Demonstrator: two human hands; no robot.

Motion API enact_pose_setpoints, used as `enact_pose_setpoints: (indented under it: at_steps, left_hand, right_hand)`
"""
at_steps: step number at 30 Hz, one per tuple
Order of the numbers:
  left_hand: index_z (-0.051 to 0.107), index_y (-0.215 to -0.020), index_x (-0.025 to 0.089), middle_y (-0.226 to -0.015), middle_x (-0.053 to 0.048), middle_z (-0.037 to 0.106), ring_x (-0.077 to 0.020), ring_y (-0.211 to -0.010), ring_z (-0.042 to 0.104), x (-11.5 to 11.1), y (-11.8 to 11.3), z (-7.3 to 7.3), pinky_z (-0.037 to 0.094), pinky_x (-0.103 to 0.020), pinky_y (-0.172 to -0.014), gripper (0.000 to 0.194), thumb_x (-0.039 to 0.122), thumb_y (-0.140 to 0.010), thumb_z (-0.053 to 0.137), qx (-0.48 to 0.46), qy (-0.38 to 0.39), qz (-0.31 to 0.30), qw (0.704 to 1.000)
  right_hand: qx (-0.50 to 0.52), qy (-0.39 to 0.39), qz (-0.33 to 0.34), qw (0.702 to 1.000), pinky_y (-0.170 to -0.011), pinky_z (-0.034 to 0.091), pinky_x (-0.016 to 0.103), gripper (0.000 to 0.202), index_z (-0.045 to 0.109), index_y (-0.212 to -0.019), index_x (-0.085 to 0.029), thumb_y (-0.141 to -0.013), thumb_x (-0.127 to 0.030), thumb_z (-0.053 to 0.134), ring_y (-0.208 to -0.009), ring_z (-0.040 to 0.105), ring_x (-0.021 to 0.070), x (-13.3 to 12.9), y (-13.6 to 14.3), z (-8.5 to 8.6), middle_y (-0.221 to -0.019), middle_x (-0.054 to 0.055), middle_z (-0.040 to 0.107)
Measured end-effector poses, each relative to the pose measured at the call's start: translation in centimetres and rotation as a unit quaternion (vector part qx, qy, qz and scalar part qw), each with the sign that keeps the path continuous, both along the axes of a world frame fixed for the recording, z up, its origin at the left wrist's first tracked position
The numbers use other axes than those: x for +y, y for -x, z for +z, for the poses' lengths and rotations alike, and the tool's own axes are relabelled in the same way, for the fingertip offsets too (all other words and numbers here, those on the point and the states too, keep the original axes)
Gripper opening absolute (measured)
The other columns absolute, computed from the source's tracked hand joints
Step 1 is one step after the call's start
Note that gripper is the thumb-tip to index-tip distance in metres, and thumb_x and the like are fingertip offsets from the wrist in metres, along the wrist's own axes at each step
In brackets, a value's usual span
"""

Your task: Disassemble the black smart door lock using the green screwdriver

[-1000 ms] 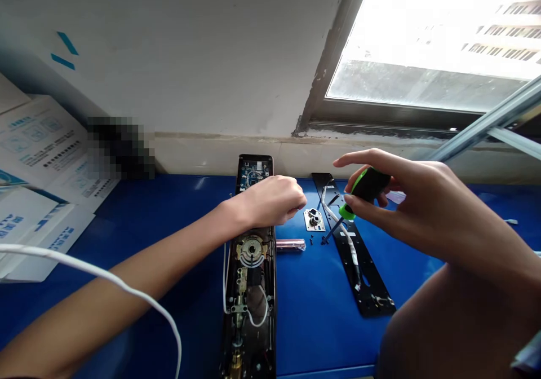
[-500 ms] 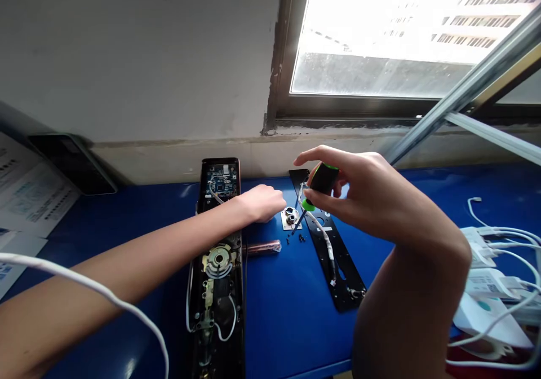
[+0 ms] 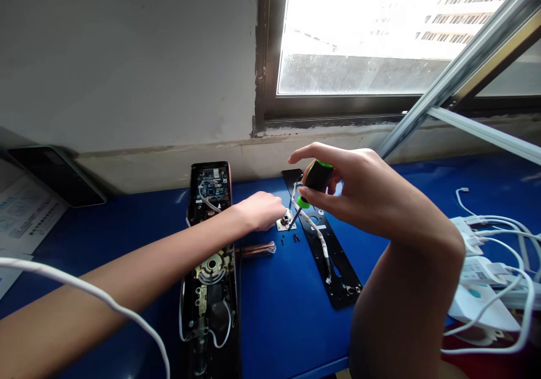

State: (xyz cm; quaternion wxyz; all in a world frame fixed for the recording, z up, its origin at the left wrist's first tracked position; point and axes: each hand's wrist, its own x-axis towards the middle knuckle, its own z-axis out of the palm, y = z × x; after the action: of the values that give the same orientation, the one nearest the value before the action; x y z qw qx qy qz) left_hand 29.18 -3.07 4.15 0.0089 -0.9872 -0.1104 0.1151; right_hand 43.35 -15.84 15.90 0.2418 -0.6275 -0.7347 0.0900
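Note:
In my right hand (image 3: pixel 333 184) is a screwdriver (image 3: pixel 318 177) with a black and green handle, tilted so its shaft points down left. The shaft's tip is close to a small square metal plate (image 3: pixel 286 221) with a round raised centre; I cannot tell whether they touch. My left hand (image 3: pixel 262 211) is closed at the left side of that plate and covers part of it. Its fingertips are hidden. Several tiny dark screws (image 3: pixel 296 237) lie just below the plate.
My left forearm crosses an opened long black housing (image 3: pixel 212 263) with a circuit board. A copper-coloured cylinder (image 3: pixel 257 249) lies beside it. A long black panel (image 3: pixel 327 255) carries a white cable. White adapters (image 3: pixel 477 272) sit at right, a phone (image 3: pixel 59 175) at left.
The view has shifted, so most things sit further left. My left hand has moved right onto the square plate's edge. The screwdriver stays in my right hand, at much the same tilt.

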Motion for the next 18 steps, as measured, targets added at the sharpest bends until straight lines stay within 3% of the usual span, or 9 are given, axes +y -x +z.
enact_pose_setpoints:
  at_steps: [3,5,9,12,15,18]
  left_hand:
    - [0.071,-0.070,0.017,-0.072,-0.007,0.072,-0.0222,-0.066,0.068,-0.3,1.3,1.7,0.047,-0.031,-0.059,0.015,0.010,-0.083,0.067,-0.015,-0.006,0.000,1.000]
    - [0.074,-0.082,0.017,-0.085,-0.009,0.074,-0.0243,-0.080,0.070,-0.4,3.2,3.4,0.051,-0.033,-0.067,0.014,0.014,-0.090,0.063,-0.053,-0.010,0.001,0.999]
    - [0.074,-0.110,0.019,-0.105,-0.008,0.074,-0.0241,-0.100,0.066,-0.3,8.9,5.2,0.055,-0.039,-0.088,0.020,0.022,-0.100,0.057,-0.293,0.005,0.012,0.956]
    - [0.071,-0.119,0.023,-0.116,-0.007,0.073,-0.0264,-0.112,0.062,-0.5,13.4,4.3,0.053,-0.044,-0.099,0.025,0.019,-0.099,0.058,-0.440,-0.033,0.080,0.894]
    - [0.070,-0.117,0.027,-0.115,-0.006,0.071,-0.0280,-0.112,0.063,-1.2,16.8,1.9,0.050,-0.049,-0.103,0.025,0.018,-0.095,0.060,-0.547,-0.078,0.209,0.807]
    - [0.067,-0.120,0.027,-0.119,-0.007,0.068,-0.0278,-0.113,0.063,-2.2,18.8,-0.9,0.051,-0.048,-0.103,0.026,0.020,-0.097,0.058,-0.568,-0.044,0.275,0.775]
  right_hand:
    - [-0.001,-0.007,0.000,1.000,-0.059,0.050,0.028,0.042,0.065,-0.128,-0.029,-0.086,-0.027,0.070,-0.063,0.063,0.0126,0.0,0.1,0.0,-0.082,-0.001,0.075]
    - [-0.005,-0.022,0.003,1.000,-0.060,0.051,0.028,0.042,0.064,-0.128,-0.028,-0.086,-0.026,0.069,-0.064,0.063,0.0129,0.1,0.3,0.1,-0.086,-0.001,0.075]
    - [0.020,-0.043,0.019,0.999,-0.062,0.053,0.030,0.044,0.062,-0.130,-0.027,-0.087,-0.023,0.069,-0.071,0.068,0.0156,0.2,1.1,0.3,-0.089,0.000,0.076]
    - [0.075,-0.066,0.042,0.994,-0.074,0.059,0.036,0.050,0.058,-0.133,-0.029,-0.085,-0.020,0.071,-0.080,0.071,0.0189,0.3,2.6,0.4,-0.092,-0.001,0.075]
    - [0.169,-0.094,0.064,0.979,-0.080,0.062,0.041,0.051,0.052,-0.132,-0.031,-0.086,-0.023,0.073,-0.086,0.072,0.0212,0.5,4.7,0.4,-0.096,0.000,0.074]
    - [0.229,-0.140,0.056,0.962,-0.075,0.064,0.041,0.040,0.052,-0.121,-0.033,-0.088,-0.031,0.074,-0.086,0.072,0.0217,0.9,7.1,0.2,-0.096,0.000,0.071]
